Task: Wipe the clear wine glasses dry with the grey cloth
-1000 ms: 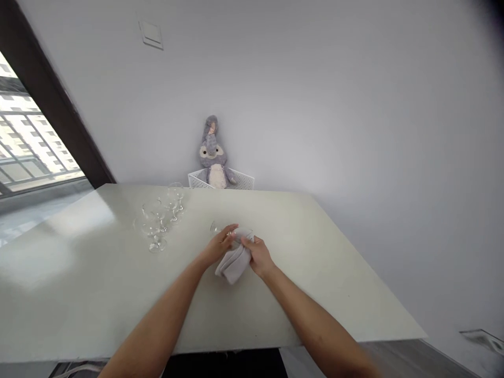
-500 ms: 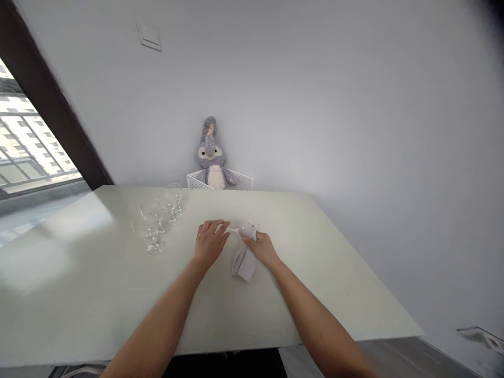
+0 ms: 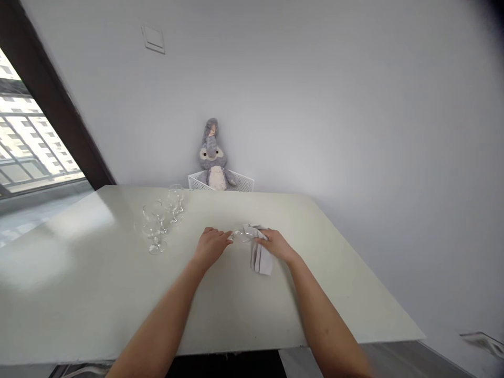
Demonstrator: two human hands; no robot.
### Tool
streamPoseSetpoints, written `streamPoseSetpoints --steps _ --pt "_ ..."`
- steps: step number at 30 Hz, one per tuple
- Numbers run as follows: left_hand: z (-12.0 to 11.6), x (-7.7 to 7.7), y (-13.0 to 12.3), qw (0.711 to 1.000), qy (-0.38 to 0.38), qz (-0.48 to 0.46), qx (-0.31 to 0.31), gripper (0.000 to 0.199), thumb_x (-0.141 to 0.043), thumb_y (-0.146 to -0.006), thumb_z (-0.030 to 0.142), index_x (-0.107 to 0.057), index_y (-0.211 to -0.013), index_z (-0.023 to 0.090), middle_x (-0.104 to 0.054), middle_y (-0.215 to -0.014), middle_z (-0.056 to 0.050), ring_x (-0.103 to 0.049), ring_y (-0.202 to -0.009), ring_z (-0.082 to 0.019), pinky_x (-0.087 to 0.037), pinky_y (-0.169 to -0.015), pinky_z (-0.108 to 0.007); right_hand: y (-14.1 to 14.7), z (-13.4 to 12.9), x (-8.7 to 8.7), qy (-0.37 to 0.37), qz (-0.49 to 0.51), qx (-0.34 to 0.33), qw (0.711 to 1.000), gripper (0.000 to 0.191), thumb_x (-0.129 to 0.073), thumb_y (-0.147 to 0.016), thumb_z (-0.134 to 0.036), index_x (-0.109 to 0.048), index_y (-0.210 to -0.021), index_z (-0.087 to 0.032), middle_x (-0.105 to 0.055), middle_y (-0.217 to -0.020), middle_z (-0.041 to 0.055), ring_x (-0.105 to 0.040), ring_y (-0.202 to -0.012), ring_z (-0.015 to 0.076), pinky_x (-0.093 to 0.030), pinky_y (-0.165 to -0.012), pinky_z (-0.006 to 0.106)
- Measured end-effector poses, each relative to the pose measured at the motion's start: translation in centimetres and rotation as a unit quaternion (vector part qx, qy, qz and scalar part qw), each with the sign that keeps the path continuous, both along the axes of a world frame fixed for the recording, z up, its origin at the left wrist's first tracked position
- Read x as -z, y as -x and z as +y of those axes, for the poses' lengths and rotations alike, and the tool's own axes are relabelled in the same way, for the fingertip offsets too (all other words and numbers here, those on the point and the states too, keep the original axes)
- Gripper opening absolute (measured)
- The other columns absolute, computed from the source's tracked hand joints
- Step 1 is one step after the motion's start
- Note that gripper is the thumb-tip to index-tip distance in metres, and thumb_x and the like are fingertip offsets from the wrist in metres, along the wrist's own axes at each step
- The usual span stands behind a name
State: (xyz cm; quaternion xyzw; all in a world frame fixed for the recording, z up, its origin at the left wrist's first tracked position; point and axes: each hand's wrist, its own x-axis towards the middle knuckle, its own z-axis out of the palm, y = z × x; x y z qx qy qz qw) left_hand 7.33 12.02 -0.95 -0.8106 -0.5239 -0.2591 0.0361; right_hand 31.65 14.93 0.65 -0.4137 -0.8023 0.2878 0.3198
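Fingers closed, my left hand (image 3: 213,247) grips a clear stemmed glass (image 3: 243,235) by its stem end. The glass lies sideways above the table, its bowl pointing right. My right hand (image 3: 276,243) pinches a light grey cloth (image 3: 262,260) at the bowl's rim side. Part of the cloth covers the far side of the bowl, and the rest hangs in folds below my right fingers. The glass's foot is hidden behind my left fingers.
Several clear stemmed glasses (image 3: 155,227) stand upright in a cluster on the left of the pale table (image 3: 220,310). Behind the table's far edge, a grey plush toy (image 3: 216,163) sits in a white perforated basket (image 3: 244,182) against the wall.
My right hand and the cloth have shifted right, uncovering more of the bowl. My left fingers, spread before, have closed around the stem end.
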Motion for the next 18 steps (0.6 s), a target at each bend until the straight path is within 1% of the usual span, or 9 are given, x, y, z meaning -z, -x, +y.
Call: streamPoseSetpoints --steps 3,5,6,8,10,12,14,16,18 --pt "0.2 0.1 0.6 0.997 0.024 0.007 -0.074 0.032 -0.038 -0.084 0.041 -0.062 -0.096 0.024 -0.062 -0.060 -0.003 -0.052 -0.057 -0.016 -0.031 -0.069 -0.030 -0.2 0.2 -0.1 -0.127 -0.059 0.161 0.977 0.026 -0.045 -0.081 -0.032 -0.064 -0.094 -0.021 -0.065 -0.092 0.0067 -0.048 -0.103 0.0248 -0.031 -0.090 0.042" --pt "0.3 0.2 0.7 0.994 0.022 0.015 -0.103 0.032 -0.038 -0.084 0.041 -0.062 -0.095 0.024 -0.062 -0.060 -0.003 -0.051 -0.056 -0.016 -0.030 -0.066 -0.030 0.7 -0.5 -0.4 -0.207 -0.088 0.210 0.952 0.033 -0.042 -0.083 -0.036 -0.059 -0.105 -0.017 -0.060 -0.107 0.0120 -0.033 -0.120 0.0282 -0.022 -0.096 0.048" --pt "0.3 0.2 0.7 0.994 0.015 0.022 -0.102 0.031 -0.038 -0.084 0.040 -0.062 -0.095 0.024 -0.062 -0.060 -0.003 -0.051 -0.056 -0.016 -0.030 -0.066 -0.030 1.4 -1.0 -0.5 -0.240 -0.105 0.193 0.945 0.037 -0.041 -0.083 -0.039 -0.056 -0.110 -0.017 -0.056 -0.114 0.0125 -0.027 -0.125 0.0287 -0.016 -0.099 0.049" --pt "0.1 0.2 0.3 0.997 -0.005 0.049 -0.056 0.027 -0.041 -0.083 0.036 -0.063 -0.089 0.022 -0.062 -0.060 -0.004 -0.051 -0.058 -0.016 -0.030 -0.067 -0.031 3.2 -2.3 -0.7 -0.289 -0.145 0.097 0.941 0.044 -0.042 -0.083 -0.045 -0.050 -0.118 -0.020 -0.049 -0.125 0.0104 -0.020 -0.128 0.0275 -0.008 -0.102 0.049" --pt "-0.3 0.0 -0.4 0.997 -0.022 0.078 0.014 0.024 -0.043 -0.083 0.029 -0.064 -0.076 0.019 -0.061 -0.063 -0.007 -0.052 -0.063 -0.017 -0.030 -0.070 -0.033 4.7 -3.2 -0.6 -0.302 -0.170 -0.001 0.938 0.045 -0.042 -0.083 -0.044 -0.046 -0.122 -0.022 -0.048 -0.125 0.0086 -0.023 -0.127 0.0259 -0.006 -0.103 0.048" --pt "-0.7 -0.2 -1.2 0.993 -0.033 0.092 0.069 0.027 -0.042 -0.083 0.023 -0.063 -0.067 0.017 -0.060 -0.064 -0.009 -0.052 -0.067 -0.018 -0.029 -0.073 -0.035 5.6 -3.4 -0.4 -0.284 -0.164 -0.032 0.944 0.040 -0.041 -0.085 -0.040 -0.048 -0.120 -0.022 -0.054 -0.119 0.0093 -0.033 -0.121 0.0247 -0.012 -0.102 0.046" --pt "-0.9 -0.4 -1.6 0.990 -0.047 0.093 0.091 0.029 -0.038 -0.085 0.023 -0.063 -0.073 0.017 -0.059 -0.064 -0.009 -0.051 -0.069 -0.019 -0.029 -0.075 -0.036 5.5 -3.1 -0.2 -0.237 -0.128 -0.004 0.963 0.034 -0.041 -0.085 -0.037 -0.055 -0.111 -0.022 -0.060 -0.107 0.0099 -0.044 -0.109 0.0237 -0.023 -0.097 0.043" --pt "-1.0 -0.4 -1.7 0.987 -0.063 0.099 0.105 0.029 -0.035 -0.087 0.025 -0.063 -0.088 0.017 -0.058 -0.065 -0.008 -0.050 -0.069 -0.019 -0.029 -0.075 -0.036 4.6 -2.3 0.1 -0.154 -0.072 0.041 0.985 0.031 -0.040 -0.085 -0.040 -0.063 -0.092 -0.020 -0.063 -0.089 0.0086 -0.052 -0.091 0.0215 -0.035 -0.085 0.038" --pt "-0.9 -0.2 -1.7 0.987 -0.070 0.099 0.109 0.030 -0.035 -0.087 0.028 -0.060 -0.101 0.018 -0.059 -0.067 -0.007 -0.051 -0.070 -0.018 -0.029 -0.075 -0.035 3.6 -1.5 0.3 -0.029 0.021 0.082 0.996 0.039 -0.038 -0.083 -0.046 -0.063 -0.070 -0.018 -0.061 -0.069 0.0053 -0.054 -0.071 0.0179 -0.040 -0.071 0.033"
